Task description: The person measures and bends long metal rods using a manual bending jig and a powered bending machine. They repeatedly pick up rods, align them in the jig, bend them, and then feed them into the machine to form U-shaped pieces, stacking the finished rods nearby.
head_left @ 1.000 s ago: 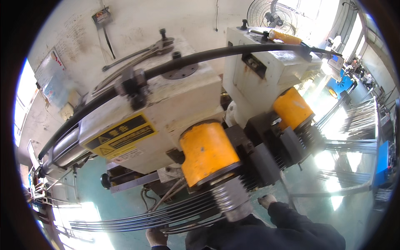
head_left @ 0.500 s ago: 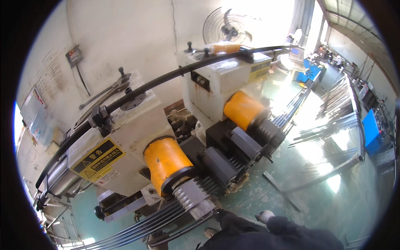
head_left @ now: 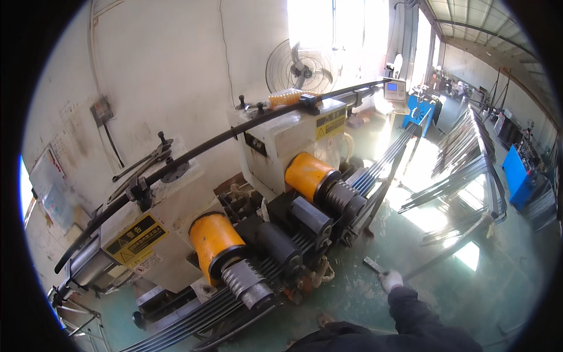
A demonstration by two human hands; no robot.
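My right hand (head_left: 390,281), in a whitish glove with a dark sleeve behind it, reaches out over the floor at the lower right. It overlaps the end of a flat metal bar (head_left: 370,264), and I cannot tell whether it touches the bar. Its fingers are too small to make out. My left hand is out of sight. Left of me stands a roller machine with two orange drums (head_left: 217,239) and ribbed steel rollers (head_left: 247,284). Several dark rods (head_left: 193,321) run through it.
A long black bar (head_left: 205,144) crosses the tops of the pale machine housings. Behind them is a large fan (head_left: 302,70) near a bright window. On the right, a floor rack (head_left: 489,176) carries many thin rods. A blue machine (head_left: 519,176) stands beyond it.
My view has shifted. My right hand has moved outward from near my body, over the flat bar on the floor. The dark sleeve beside the near roller has withdrawn.
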